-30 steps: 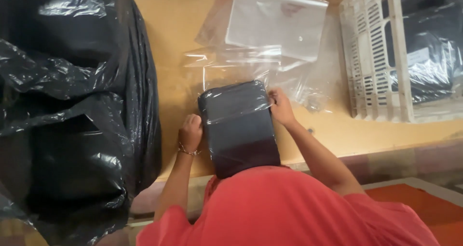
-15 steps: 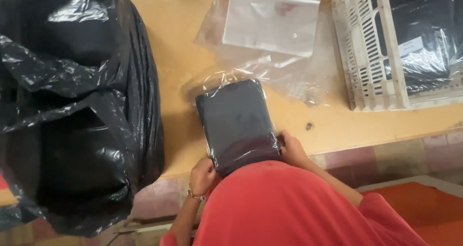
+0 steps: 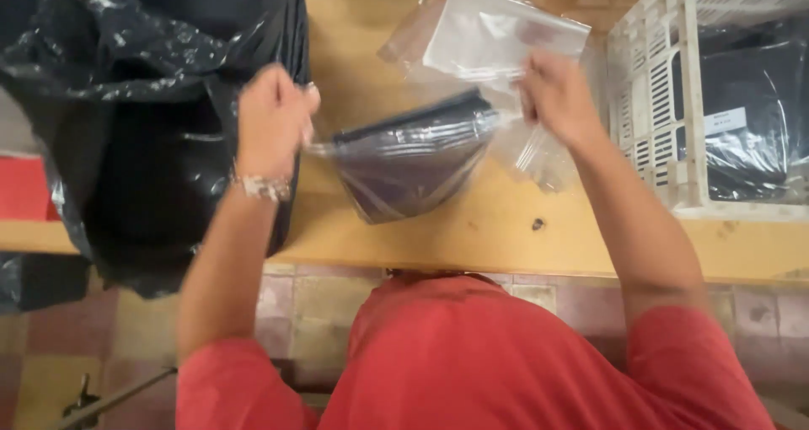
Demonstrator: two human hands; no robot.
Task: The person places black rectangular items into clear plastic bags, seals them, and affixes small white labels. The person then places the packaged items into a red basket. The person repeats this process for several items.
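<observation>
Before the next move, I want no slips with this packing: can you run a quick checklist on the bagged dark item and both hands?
1. Left hand grips the clear bag's left edge: ok.
2. Right hand grips the bag's right side: ok.
3. Dark folded item sits inside the clear bag: ok.
4. Bag mouth sealed: cannot tell.
5. Bag lifted off the wooden table: cannot tell; its lower corner looks close to the top.
6. White crate has room: cannot tell; a bagged dark item already lies in it.
</observation>
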